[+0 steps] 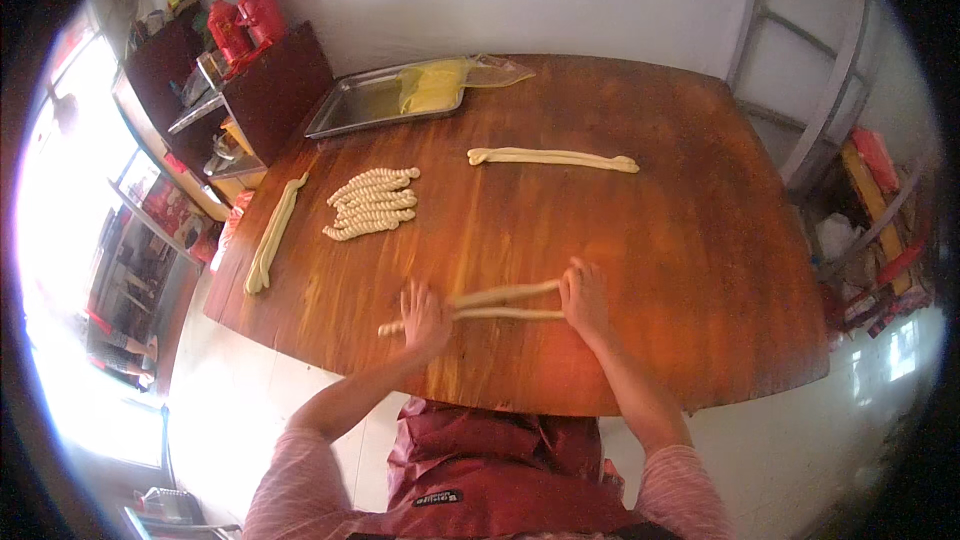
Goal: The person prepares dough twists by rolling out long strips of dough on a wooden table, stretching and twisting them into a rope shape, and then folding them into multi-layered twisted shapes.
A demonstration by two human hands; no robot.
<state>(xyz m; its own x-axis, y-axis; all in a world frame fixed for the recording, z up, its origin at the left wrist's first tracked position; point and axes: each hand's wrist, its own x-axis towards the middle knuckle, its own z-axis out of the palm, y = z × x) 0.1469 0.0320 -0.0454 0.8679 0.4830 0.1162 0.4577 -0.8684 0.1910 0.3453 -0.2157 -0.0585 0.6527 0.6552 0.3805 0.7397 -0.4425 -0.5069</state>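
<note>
Two pale dough strands (510, 313) stretch side by side across the wooden table before me, apart at the right and meeting near my left hand. Palm down, my left hand (425, 317) rests on the dough with its fingers extended. A short ridged dough end (390, 328) sticks out to its left. My right hand (585, 296) covers the strands' right ends; blur hides whether its fingers grip them. Farther left lie several twisted dough pieces (373, 202) in a close row. A bundle of smooth dough strands (274, 236) lies near the left edge, and another dough bundle (553, 158) farther back.
The wooden table (697, 255) has a curved front edge close to my apron (510, 480). A metal tray (360, 105) at the back left holds something yellow (433, 86) under clear plastic. Beyond stands a dark cabinet (277, 86) with red containers (259, 11). A metal frame (825, 105) stands right.
</note>
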